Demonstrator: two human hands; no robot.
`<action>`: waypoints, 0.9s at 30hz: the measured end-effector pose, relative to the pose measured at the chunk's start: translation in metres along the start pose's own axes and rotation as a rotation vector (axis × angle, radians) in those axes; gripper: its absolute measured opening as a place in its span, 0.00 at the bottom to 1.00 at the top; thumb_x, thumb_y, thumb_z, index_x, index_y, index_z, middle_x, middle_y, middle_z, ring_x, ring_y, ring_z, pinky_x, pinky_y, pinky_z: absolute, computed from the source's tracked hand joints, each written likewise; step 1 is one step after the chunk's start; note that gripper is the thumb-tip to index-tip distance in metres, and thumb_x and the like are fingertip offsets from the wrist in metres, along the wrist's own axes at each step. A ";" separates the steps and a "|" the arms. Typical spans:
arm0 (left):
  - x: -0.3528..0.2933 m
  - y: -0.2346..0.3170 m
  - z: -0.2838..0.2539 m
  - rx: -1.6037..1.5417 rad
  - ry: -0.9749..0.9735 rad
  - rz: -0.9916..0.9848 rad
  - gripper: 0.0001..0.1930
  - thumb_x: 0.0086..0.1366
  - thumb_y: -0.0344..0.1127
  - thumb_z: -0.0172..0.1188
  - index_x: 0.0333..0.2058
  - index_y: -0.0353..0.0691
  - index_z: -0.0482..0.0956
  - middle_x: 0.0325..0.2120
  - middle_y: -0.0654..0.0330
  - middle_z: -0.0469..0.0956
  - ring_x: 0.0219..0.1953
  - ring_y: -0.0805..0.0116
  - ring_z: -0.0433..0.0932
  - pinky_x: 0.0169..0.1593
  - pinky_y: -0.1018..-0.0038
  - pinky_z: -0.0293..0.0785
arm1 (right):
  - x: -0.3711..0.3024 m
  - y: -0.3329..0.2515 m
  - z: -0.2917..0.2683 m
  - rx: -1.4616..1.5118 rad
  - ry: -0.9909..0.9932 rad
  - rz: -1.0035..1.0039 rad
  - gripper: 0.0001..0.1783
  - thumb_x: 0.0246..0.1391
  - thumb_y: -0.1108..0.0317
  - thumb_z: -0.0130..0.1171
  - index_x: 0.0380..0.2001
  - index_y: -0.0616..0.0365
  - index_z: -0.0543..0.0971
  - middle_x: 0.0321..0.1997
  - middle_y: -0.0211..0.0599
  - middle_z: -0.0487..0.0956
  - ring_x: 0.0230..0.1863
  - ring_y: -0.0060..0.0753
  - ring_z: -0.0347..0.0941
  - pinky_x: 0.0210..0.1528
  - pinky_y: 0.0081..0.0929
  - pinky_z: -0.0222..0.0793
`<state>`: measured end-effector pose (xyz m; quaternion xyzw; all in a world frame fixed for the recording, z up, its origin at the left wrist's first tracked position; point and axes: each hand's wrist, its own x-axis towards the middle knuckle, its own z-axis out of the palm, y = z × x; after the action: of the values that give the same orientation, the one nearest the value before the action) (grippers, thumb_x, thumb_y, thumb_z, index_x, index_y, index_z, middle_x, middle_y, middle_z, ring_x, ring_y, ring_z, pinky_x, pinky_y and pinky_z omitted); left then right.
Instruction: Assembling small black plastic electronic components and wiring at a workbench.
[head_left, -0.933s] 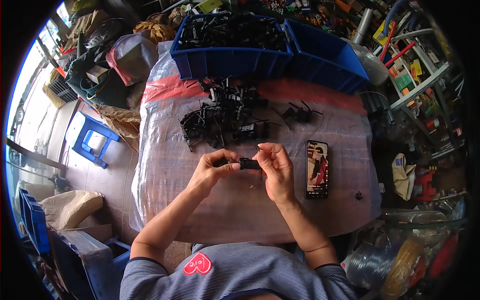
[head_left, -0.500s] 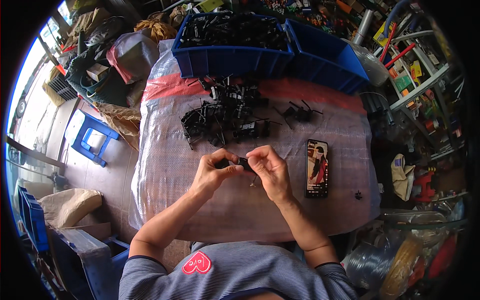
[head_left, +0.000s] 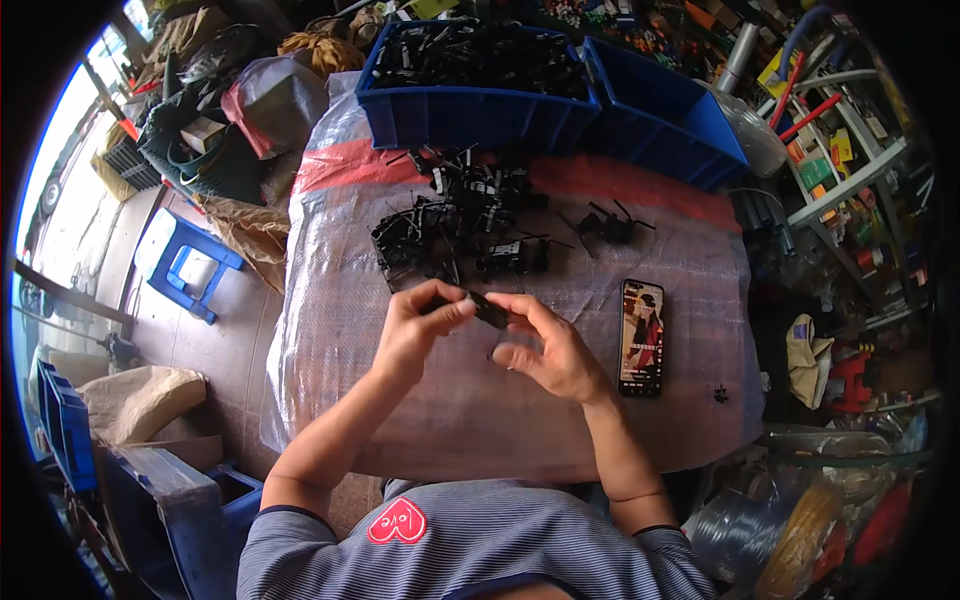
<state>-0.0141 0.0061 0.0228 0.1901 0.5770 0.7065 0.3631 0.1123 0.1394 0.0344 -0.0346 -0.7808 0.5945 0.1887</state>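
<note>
Our left hand (head_left: 415, 325) pinches the black part (head_left: 489, 311) at six o'clock from the pile (head_left: 455, 215), while our right hand (head_left: 555, 355), open, seems only to touch its end, so we think the part could twist and drop if the left pinch loosens.

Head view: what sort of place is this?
Likely a small workshop or storeroom: a blue bin heaped with black parts, more black pieces piled on the covered table, and a cluttered rack at right.

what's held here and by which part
The left hand holds a black part by its left end; whether the right hand grips is unclear.
</note>
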 end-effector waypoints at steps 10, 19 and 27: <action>-0.008 -0.017 0.013 0.022 -0.086 -0.099 0.07 0.51 0.32 0.63 0.27 0.38 0.75 0.20 0.69 0.71 0.24 0.83 0.66 0.28 0.84 0.60 | -0.007 0.015 0.014 -0.721 0.100 -0.262 0.23 0.37 0.79 0.59 0.41 0.62 0.70 0.32 0.43 0.73 0.32 0.44 0.70 0.35 0.34 0.68; -0.003 -0.026 0.010 -0.015 -0.076 -0.047 0.06 0.53 0.31 0.61 0.27 0.39 0.72 0.26 0.67 0.73 0.28 0.80 0.68 0.30 0.83 0.62 | 0.003 0.017 0.012 -0.645 0.018 -0.180 0.18 0.38 0.79 0.57 0.38 0.63 0.70 0.33 0.46 0.72 0.35 0.48 0.70 0.35 0.36 0.67; 0.056 0.026 -0.031 -0.459 -0.025 -0.079 0.02 0.55 0.32 0.53 0.27 0.45 0.69 0.31 0.59 0.77 0.36 0.71 0.75 0.32 0.80 0.68 | 0.037 0.052 -0.070 -0.969 0.058 -0.178 0.21 0.39 0.80 0.52 0.42 0.58 0.72 0.46 0.42 0.70 0.48 0.44 0.63 0.52 0.35 0.59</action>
<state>-0.0799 0.0245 0.0311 0.0883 0.4036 0.8021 0.4312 0.0925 0.2292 0.0107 -0.0683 -0.9619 0.1433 0.2227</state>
